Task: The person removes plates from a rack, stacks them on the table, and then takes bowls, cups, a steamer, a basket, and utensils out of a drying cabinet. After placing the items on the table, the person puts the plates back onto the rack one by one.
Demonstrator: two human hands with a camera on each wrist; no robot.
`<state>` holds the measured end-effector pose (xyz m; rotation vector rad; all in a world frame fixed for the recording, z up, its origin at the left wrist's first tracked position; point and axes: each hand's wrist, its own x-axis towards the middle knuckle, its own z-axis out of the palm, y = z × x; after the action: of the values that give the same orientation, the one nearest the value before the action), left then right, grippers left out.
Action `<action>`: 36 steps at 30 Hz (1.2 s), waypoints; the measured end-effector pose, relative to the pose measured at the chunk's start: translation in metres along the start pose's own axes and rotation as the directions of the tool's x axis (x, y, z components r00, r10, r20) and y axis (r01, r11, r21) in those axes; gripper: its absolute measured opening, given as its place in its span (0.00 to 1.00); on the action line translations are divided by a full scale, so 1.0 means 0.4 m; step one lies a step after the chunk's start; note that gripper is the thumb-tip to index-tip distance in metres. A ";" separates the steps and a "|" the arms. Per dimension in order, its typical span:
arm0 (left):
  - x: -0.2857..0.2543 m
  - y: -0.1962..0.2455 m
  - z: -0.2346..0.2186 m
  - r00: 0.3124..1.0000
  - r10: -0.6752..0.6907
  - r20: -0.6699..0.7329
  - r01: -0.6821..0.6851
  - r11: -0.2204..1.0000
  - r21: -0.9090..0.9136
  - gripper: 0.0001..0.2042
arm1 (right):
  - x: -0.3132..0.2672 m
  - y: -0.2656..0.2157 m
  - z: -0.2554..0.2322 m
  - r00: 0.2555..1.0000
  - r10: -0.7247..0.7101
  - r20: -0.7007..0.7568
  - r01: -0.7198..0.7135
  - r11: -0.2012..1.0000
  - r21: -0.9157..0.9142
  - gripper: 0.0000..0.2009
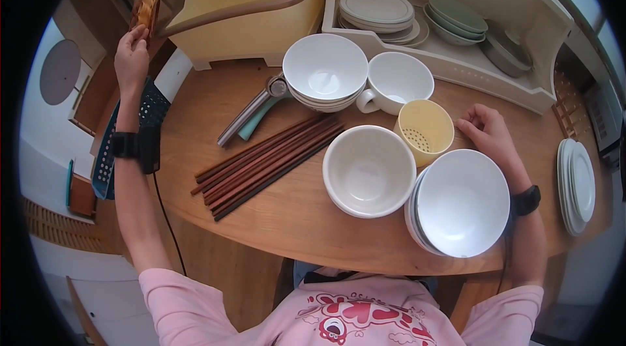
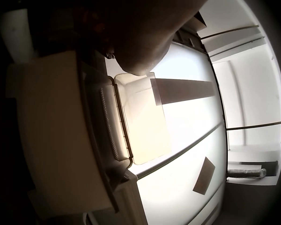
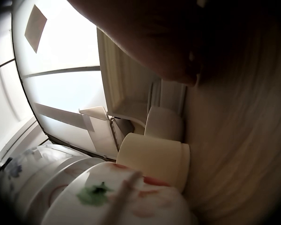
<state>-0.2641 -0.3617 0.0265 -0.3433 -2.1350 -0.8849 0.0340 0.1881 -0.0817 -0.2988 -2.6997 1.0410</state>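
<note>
My left hand (image 1: 132, 53) is raised at the upper left, beside the cream bin, and grips a narrow orange-brown ridged object (image 1: 149, 4) by its lower end. What kind of object it is I cannot tell. In the left wrist view that hand is only a dark shape. My right hand (image 1: 488, 129) rests on the table with loosely curled fingers, just right of a yellow cup (image 1: 427, 126) with holes in its bottom. Around that cup are a cream bowl (image 1: 369, 171), a white bowl stack (image 1: 463, 202) and a white mug (image 1: 401, 79). Painted bowls (image 3: 117, 197) show in the right wrist view.
Dark brown chopsticks (image 1: 267, 163) lie left of the bowls, below a metal-and-teal handled tool (image 1: 251, 111). More stacked bowls (image 1: 325, 69) stand behind. A cream rack (image 1: 450, 69) holds plates at the back. Plates (image 1: 577, 186) stand at the right; a blue basket (image 1: 107, 163) sits left.
</note>
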 end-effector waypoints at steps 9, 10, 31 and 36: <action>-0.164 0.190 -0.135 0.998 0.060 0.016 -0.057 0.986 -0.158 0.15 | -0.004 -0.006 -0.004 0.999 -0.012 0.035 0.012 1.000 -0.003 0.09; -0.193 0.211 -0.153 0.998 0.061 0.017 -0.058 0.986 -0.157 0.15 | -0.004 -0.004 -0.003 0.999 -0.011 0.037 0.011 1.000 0.007 0.09; -0.546 0.331 -0.222 0.989 0.104 0.105 -0.126 0.966 0.227 0.09 | -0.011 0.009 -0.003 0.998 0.009 0.068 -0.017 0.992 0.123 0.08; -0.582 0.315 -0.213 0.992 0.055 0.111 -0.082 0.963 0.256 0.09 | -0.011 0.007 -0.003 0.998 0.007 0.062 -0.014 0.992 0.123 0.08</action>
<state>0.0000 -0.3192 -0.0500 -0.3319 -2.2870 -0.5474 0.0389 0.1895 -0.0834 -0.2629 -2.6750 1.2334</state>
